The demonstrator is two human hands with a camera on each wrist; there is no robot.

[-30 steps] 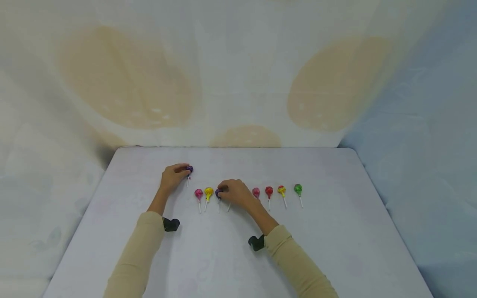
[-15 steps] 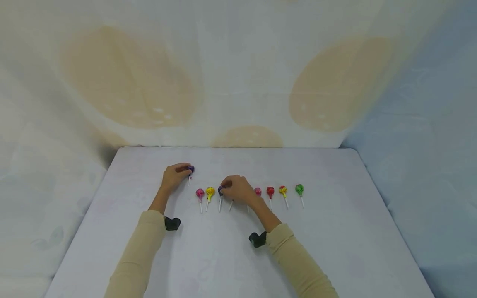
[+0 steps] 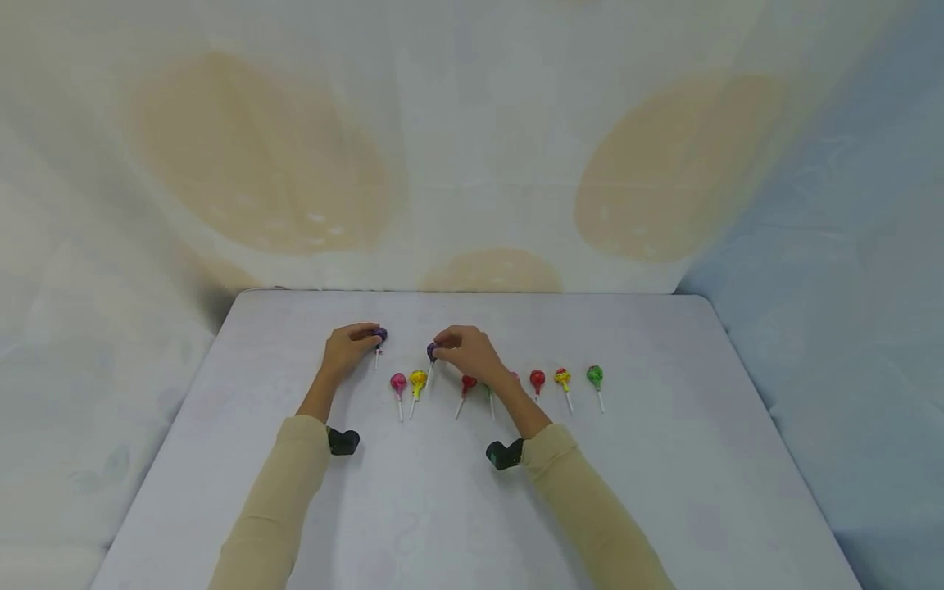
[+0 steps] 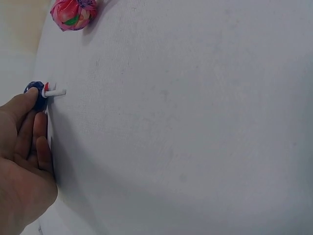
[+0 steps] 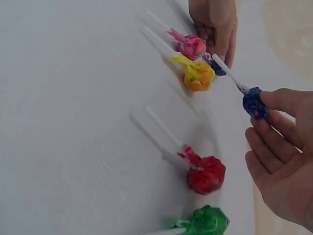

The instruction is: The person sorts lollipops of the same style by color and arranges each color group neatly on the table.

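My left hand (image 3: 366, 335) rests on the table and holds a purple lollipop (image 3: 379, 334) by its head, behind the left end of a row; its thumb touches the candy (image 4: 35, 95). My right hand (image 3: 441, 349) pinches the head of a second purple lollipop (image 3: 431, 351) just behind the row, its white stick pointing away from the hand (image 5: 255, 104). In the row lie a pink lollipop (image 3: 398, 381), a yellow one (image 3: 418, 378), a red one (image 3: 468, 382), a further red one (image 3: 537, 378), a yellow-red one (image 3: 562, 376) and a green one (image 3: 594, 375).
The lollipops lie on a pale table (image 3: 664, 459) covered with cloth, with draped fabric (image 3: 472, 164) behind and at both sides. The right wrist view shows another green lollipop (image 5: 205, 220) beside the red one (image 5: 206, 174). My right forearm hides part of the row.
My right hand has taken the purple lollipop out of the row and moved it toward the table's far side, uncovering a red lollipop. My left hand has stayed put.
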